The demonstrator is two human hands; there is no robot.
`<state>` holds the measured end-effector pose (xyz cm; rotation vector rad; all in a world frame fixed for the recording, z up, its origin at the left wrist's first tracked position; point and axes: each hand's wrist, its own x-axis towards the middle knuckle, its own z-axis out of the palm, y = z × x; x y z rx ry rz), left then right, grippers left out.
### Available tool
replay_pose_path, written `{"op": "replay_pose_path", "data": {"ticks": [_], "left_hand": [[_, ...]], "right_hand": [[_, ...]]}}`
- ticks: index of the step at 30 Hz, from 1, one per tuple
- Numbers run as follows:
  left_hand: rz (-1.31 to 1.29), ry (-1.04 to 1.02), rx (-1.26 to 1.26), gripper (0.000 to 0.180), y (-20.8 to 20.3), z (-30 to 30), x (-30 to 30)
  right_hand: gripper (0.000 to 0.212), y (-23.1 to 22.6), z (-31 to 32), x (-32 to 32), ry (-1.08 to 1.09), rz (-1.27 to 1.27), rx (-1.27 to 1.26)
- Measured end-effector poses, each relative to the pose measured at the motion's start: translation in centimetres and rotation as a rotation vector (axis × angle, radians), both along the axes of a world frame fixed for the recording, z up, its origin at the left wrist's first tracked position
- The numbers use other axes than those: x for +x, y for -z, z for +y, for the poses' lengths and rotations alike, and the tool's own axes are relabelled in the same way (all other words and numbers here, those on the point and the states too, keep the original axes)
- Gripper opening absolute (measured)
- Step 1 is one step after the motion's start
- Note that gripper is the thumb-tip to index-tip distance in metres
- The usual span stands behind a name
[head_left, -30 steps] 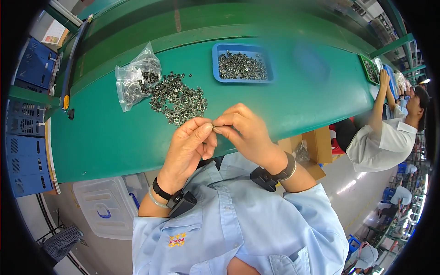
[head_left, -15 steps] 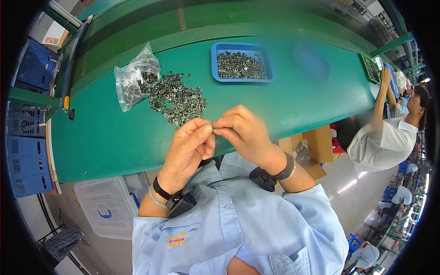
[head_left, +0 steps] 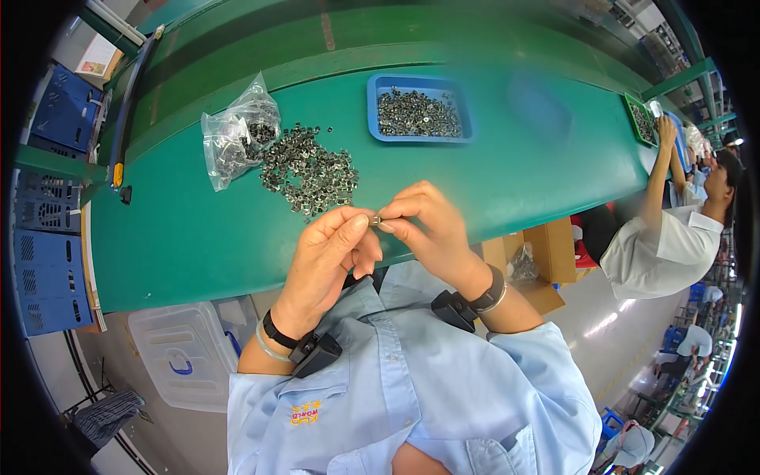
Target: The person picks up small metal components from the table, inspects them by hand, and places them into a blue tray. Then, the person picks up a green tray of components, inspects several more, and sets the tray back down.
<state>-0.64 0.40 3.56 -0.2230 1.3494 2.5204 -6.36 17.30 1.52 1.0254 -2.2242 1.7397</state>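
At the frame's centre, the left hand [head_left: 323, 252] and right hand [head_left: 434, 229] together pinch a small metallic part [head_left: 376, 221]; it looks light, stiff, perhaps slippery, best held fingertip-style by opposite ends

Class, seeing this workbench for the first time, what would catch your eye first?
Probably the left hand and right hand, mid-picture, with a tiny part held between them. Beyond them on the green bench lies a loose heap of small metal pieces, flanked by a clear bag at left and a blue tray at right.
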Motion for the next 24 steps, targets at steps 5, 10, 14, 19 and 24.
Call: {"op": "replay_pose_path", "data": {"ticks": [5, 10, 14, 19, 24], "left_hand": [[0.007, 0.013, -0.029, 0.023, -0.1, -0.1, 0.0], [-0.005, 0.021, -0.012, 0.023, 0.0, -0.1, -0.1], [-0.031, 0.015, 0.026, 0.020, -0.1, 0.2, -0.1], [-0.068, 0.016, 0.090, 0.016, 0.3, 0.1, -0.3], [-0.075, 0.025, 0.197, 0.015, 1.1, 0.1, -0.3]], "right_hand": [[0.014, 0.3, 0.1, 0.1, -0.056, -0.275, -0.114], [0.014, 0.1, 0.2, 0.2, -0.122, -0.481, -0.200], [0.015, 0.5, 0.2, 0.0, -0.042, -0.181, -0.064], [0.017, 0.5, -0.2, 0.3, 0.055, 0.036, 0.021], [0.017, 0.3, -0.1, 0.5, 0.052, 0.070, 0.056]]}}
